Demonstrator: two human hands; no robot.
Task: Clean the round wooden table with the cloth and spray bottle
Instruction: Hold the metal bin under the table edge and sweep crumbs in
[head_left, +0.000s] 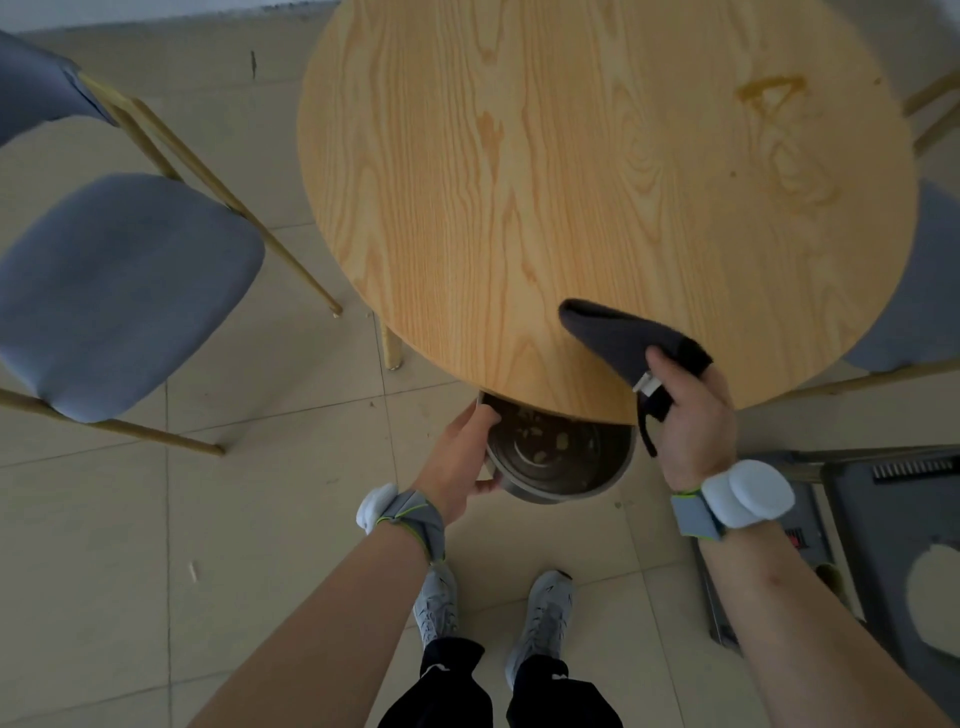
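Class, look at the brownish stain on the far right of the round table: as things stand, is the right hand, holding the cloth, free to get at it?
Probably yes. The right hand grips the dark cloth at the near table edge, and only bare wood lies between it and the stain. It may need a lean forward.

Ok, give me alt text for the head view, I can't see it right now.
Seen from above, the right hand grips a dark cloth at the near edge of the round wooden table, while the left hand holds a metal bin under that edge. Brownish stains mark the far right tabletop.
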